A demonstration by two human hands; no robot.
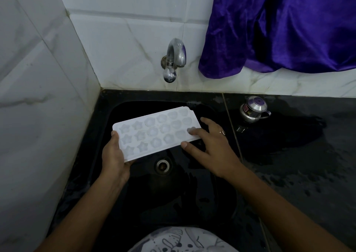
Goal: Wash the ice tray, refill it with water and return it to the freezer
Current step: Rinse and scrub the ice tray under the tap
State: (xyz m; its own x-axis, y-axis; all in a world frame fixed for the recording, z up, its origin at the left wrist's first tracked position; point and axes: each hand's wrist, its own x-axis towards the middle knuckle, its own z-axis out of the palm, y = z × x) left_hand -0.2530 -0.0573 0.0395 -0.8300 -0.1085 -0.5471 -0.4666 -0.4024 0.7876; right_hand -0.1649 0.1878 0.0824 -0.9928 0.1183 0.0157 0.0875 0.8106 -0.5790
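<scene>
Patterned shirt (183,240) nearest; left hand (113,155) clamps the left end of ice tray (154,132), right hand (210,141) rests straight-fingered on its right end (light, rigid, probably slippery: hold the rim).

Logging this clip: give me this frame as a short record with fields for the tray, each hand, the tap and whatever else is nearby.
tray: white ice tray, cavities up, held above the black sink
left hand: grips the tray's left end
right hand: straight fingers touch the tray's right end
tap: no stream visible
nearby: lidded steel pot on the counter; purple cloth hanging above it
</scene>
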